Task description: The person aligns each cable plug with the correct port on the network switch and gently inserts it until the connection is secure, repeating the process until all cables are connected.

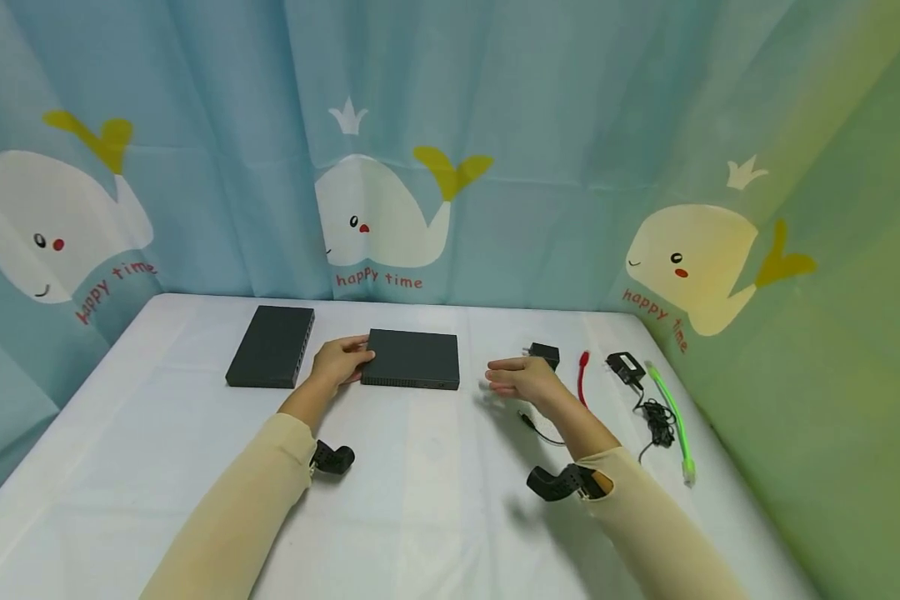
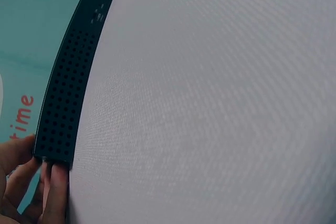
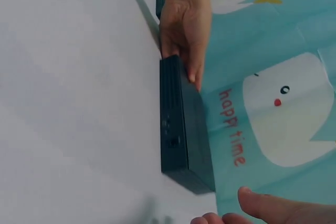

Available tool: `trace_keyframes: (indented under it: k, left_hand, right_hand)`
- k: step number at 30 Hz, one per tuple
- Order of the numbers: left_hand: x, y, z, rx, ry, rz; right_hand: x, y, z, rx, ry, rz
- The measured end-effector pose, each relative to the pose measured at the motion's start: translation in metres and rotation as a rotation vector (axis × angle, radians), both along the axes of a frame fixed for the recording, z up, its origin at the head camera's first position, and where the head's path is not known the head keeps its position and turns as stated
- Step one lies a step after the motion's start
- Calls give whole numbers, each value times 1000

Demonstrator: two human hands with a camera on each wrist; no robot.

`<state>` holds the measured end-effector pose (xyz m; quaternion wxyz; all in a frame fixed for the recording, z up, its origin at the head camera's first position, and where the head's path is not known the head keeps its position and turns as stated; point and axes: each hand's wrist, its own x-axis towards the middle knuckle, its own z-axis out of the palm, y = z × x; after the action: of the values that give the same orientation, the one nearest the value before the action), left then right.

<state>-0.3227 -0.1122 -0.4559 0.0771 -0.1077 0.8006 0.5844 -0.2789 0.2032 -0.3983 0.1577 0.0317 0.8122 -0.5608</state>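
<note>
A flat black network switch (image 1: 412, 358) lies on the table, a vented side facing me. My left hand (image 1: 339, 362) grips its left end, thumb over the top edge; the left wrist view shows the fingers (image 2: 56, 195) at the end and rows of vent holes (image 2: 65, 85). To the right of the switch, my right hand (image 1: 523, 380) hovers above the table with its fingers extended and nothing in it. In the right wrist view, the thumb (image 3: 268, 206) of that hand is apart from the switch (image 3: 184, 124).
A second black switch (image 1: 270, 346) with ports along its right side lies at the left. On the right are a black power adapter (image 1: 545, 354), a red cable (image 1: 582, 375), another adapter (image 1: 627, 367) with a bundled cord (image 1: 657, 421), and a green network cable (image 1: 675, 421).
</note>
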Motion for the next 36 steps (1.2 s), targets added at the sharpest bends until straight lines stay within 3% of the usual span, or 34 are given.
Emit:
trace_keyframes:
  k: [9,22,36]
  left_hand:
    - [-1,-4,5,21,-7,15]
    - [-1,0,2,16,-2,-6]
    - [4,0,0,13,14,-34]
  right_hand:
    - [8,32,10,59,-9,51]
    - [27,55,-4,147,-46,66]
    - [29,58,-23,266,-45,-30]
